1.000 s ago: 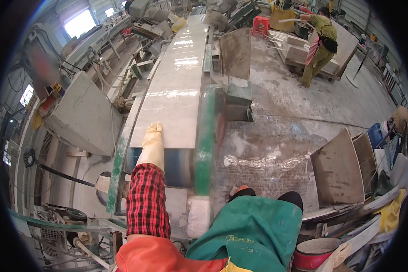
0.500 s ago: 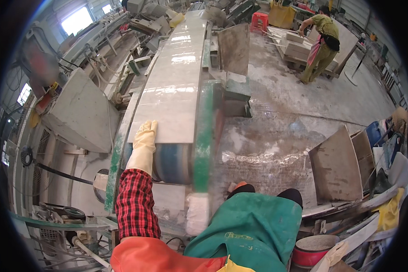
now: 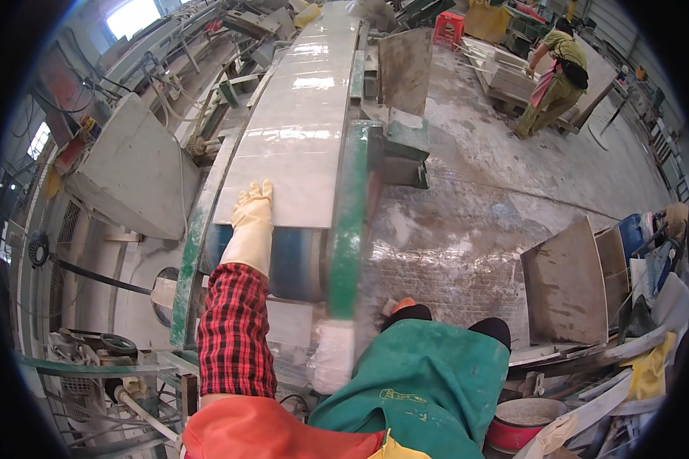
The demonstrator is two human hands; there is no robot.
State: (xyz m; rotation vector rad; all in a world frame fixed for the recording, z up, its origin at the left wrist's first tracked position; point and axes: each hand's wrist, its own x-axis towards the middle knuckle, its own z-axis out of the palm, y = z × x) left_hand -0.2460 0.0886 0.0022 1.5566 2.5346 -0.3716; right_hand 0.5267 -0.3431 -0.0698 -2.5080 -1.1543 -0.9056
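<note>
My left hand [image 3: 252, 226], in a cream rubber glove, rests on the near left part of a pale, glossy slab [image 3: 298, 187]. Its fingers are stretched out and a little apart, and they grip nothing. The slab lies flat on a conveyor, in line with more shiny pale slabs [image 3: 314, 92] running away from me. Below the slab's near edge shows a blue roller or belt end [image 3: 298, 264]. A worn green rail [image 3: 348, 237] borders the conveyor on the right. My right hand is out of sight.
A grey box-like housing [image 3: 134, 172] stands left of the conveyor. Upright brown boards [image 3: 566, 283] and a red bucket [image 3: 524, 428] are at the right. Farther off, a person [image 3: 555, 76] bends over stacked slabs near a red stool [image 3: 448, 29]. The floor [image 3: 459, 222] looks wet.
My left hand has moved slightly forward on the slab, and its fingers have spread more. The view has shifted a little. The far person remains bent at the stack.
</note>
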